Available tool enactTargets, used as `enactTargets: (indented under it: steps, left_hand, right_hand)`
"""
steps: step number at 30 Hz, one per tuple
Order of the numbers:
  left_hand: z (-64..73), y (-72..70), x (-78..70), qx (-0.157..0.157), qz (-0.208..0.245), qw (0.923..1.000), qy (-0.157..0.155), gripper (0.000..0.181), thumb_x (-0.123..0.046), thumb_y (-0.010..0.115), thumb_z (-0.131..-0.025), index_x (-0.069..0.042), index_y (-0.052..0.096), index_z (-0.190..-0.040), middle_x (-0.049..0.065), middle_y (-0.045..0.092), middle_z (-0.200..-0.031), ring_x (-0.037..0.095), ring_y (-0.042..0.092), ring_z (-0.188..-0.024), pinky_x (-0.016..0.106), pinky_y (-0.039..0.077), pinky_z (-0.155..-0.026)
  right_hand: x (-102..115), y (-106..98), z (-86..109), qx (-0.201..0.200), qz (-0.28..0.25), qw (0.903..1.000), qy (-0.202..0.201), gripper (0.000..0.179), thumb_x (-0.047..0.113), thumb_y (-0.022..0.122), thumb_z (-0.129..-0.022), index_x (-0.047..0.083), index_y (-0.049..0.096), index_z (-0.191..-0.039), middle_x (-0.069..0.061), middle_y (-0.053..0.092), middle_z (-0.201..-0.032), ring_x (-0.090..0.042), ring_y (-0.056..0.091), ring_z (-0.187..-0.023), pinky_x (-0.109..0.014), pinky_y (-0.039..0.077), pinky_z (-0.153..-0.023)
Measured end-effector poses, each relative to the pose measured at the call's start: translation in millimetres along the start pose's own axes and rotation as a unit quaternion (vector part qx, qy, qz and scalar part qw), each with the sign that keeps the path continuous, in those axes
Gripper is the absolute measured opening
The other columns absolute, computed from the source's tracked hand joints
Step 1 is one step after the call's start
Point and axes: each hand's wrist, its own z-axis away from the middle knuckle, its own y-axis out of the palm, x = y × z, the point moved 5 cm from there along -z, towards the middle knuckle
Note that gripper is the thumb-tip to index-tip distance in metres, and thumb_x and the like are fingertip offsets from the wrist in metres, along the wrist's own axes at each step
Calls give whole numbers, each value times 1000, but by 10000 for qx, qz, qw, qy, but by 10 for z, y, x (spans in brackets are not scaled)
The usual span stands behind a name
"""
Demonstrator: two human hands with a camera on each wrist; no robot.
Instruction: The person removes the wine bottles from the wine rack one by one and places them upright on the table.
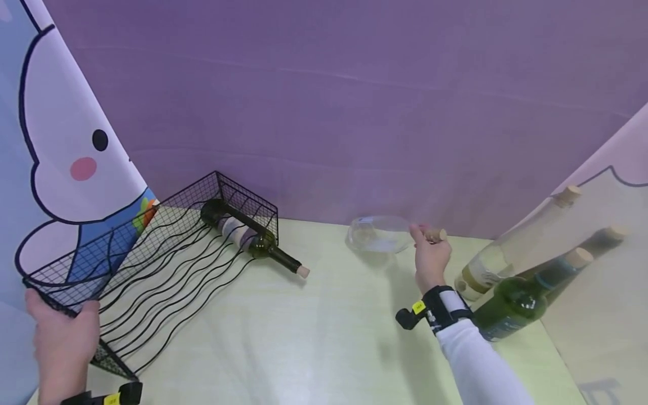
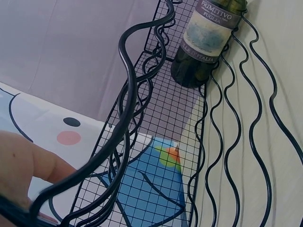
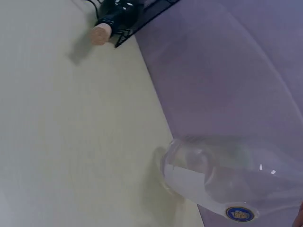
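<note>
My left hand [image 1: 66, 332] grips the near left end of a black wire wine rack [image 1: 174, 239] with wavy bars. In the left wrist view, fingers [image 2: 40, 161] show beside the rack's curved bars. A dark wine bottle [image 1: 238, 232] with a pale label lies in the rack's far end, its corked neck poking out to the right. My right hand [image 1: 432, 260] holds a clear glass bottle [image 1: 377, 235] by its corked neck. This bottle is tilted onto its side, base toward the rack; its blue oval emblem [image 3: 240, 213] shows in the right wrist view.
At the right of the pale table [image 1: 324, 332] stand a corked clear bottle [image 1: 486, 273], a green bottle [image 1: 516, 306] and a darker bottle [image 1: 589, 247] behind it, close to my right forearm. A purple backdrop [image 1: 329, 112] rises along the table's far edge.
</note>
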Motion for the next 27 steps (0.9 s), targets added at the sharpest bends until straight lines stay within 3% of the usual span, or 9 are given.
enactTargets:
  steps: [4,6,8,12,15,19,21,23,27]
  left_hand:
    - [2,1,1,21,-51,10000,-4,84,-30,36,-97,-20,-24,-155,36,8,-159,59,15,-144,69,19,-114]
    - [6,2,-5,35,-69,10000,-26,84,-30,36,-97,-19,-24,-154,37,7,-159,60,15,-143,70,19,-114]
    - [12,2,-11,47,-63,10000,-52,84,-30,36,-97,-20,-25,-154,36,7,-159,59,13,-144,70,18,-115]
    - [24,1,-15,39,-28,10000,-77,84,-30,36,-97,-20,-25,-155,35,6,-160,59,11,-145,69,16,-116]
    - [25,3,-14,41,-6,10000,-85,84,-29,36,-97,-20,-25,-154,35,6,-160,58,11,-145,69,16,-116]
    - [22,5,-20,45,-23,10000,-86,84,-30,36,-97,-20,-25,-154,35,7,-160,58,14,-145,69,19,-115]
    - [18,7,-18,45,-30,10000,-83,84,-30,36,-97,-19,-25,-154,35,7,-160,58,14,-144,69,19,-115]
    - [17,7,-14,51,-20,10000,-73,85,-30,36,-97,-19,-25,-154,35,8,-160,58,15,-144,69,19,-115]
    - [20,4,-4,69,22,9999,-71,84,-30,36,-98,-20,-25,-154,34,6,-160,58,13,-145,68,18,-116]
  right_hand:
    - [20,56,69,-60,534,9967,-601,35,34,71,-90,14,46,-78,4,55,-94,-11,50,-93,-26,40,-84]
    - [53,100,107,-32,826,9912,-1031,27,34,72,-89,10,60,-91,-2,64,-105,-16,57,-102,-31,45,-90]
    - [88,160,151,72,1085,9831,-1475,33,33,72,-89,8,67,-110,-7,67,-125,-21,60,-119,-38,48,-101]
    - [159,325,269,520,1400,9571,-2482,38,26,73,-89,1,67,-117,-15,62,-137,-31,54,-134,-46,42,-113]
    - [194,464,387,906,1661,9271,-3235,31,20,75,-87,-1,67,-109,-19,59,-139,-38,47,-138,-49,37,-116]
    - [220,640,559,1326,2065,8916,-3806,24,16,75,-87,2,66,-105,-19,66,-128,-39,63,-119,-48,50,-103]
    - [214,717,627,1467,2293,8800,-3893,24,17,73,-89,3,66,-108,-17,71,-120,-35,72,-96,-45,57,-88]
    - [213,783,690,1597,2518,8681,-3969,26,17,72,-89,4,65,-111,-15,73,-114,-30,69,-71,-42,57,-72]
    - [208,882,792,1724,3015,8361,-4246,29,19,71,-90,3,62,-113,-16,74,-109,-28,71,-73,-41,58,-68]
